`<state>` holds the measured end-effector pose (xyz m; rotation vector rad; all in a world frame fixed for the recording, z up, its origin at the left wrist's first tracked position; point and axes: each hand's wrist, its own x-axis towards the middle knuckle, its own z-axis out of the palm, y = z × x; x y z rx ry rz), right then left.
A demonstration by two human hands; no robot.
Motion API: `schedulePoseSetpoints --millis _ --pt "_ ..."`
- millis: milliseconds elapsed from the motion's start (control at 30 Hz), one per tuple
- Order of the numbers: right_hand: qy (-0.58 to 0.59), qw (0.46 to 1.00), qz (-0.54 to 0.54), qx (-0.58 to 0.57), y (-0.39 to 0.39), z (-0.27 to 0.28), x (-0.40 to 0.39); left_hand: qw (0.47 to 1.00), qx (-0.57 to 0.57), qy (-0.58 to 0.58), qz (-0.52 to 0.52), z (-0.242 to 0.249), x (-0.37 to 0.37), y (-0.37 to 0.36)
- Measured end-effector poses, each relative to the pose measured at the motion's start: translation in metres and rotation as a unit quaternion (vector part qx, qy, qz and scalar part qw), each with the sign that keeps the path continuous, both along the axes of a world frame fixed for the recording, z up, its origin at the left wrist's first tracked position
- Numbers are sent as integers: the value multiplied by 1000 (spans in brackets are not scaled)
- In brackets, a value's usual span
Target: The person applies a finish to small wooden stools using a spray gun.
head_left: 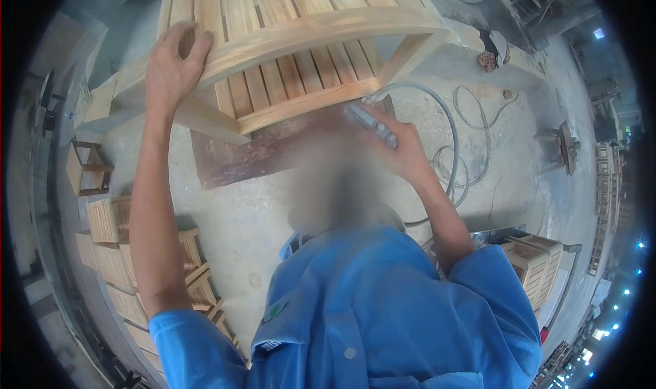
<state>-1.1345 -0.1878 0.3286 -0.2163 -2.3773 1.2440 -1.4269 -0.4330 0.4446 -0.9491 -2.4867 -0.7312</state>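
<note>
Left hand: the left hand (172, 66) lies flat and spread on the curved top rail (321, 30) of the slatted wooden chair (287, 61), fingers (198, 47) draped over the rail's edge, pressing on it rather than clasping it.
Chair: it sits raised ahead of the person, tipped so the slats run away from the camera; the lower cross rail (307, 102) runs left to right, rising slightly toward the right.
Tool: a slim grey air tool (372, 124) lies with its long axis slanting from upper left to lower right, its tip touching or just beside the right end of the lower cross rail.
Right hand: the right hand (403, 150) is clenched round the tool's body, and is the nearer hand to that rail end.
Hose: a pale hose (451, 136) loops from the tool over the concrete floor (260, 218).
Left margin: stacked slatted wooden parts (113, 252) stand on the floor, well apart from both hands.
</note>
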Motion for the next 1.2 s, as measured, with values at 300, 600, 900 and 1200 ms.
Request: schedulePoseSetpoints --millis 300,600,900,1200 --pt "-27 997 -68 35 4 25 -66 1000 -2 -10 23 -6 -9 -23" --pt "-71 997 -2 17 10 6 -5 999 18 13 35 -12 -3 -11" --pt "0 997 -73 37 28 28 -73 998 22 18 60 -7 14 2" --pt "9 987 -118 112 52 16 -69 997 30 22 68 -11 32 14"
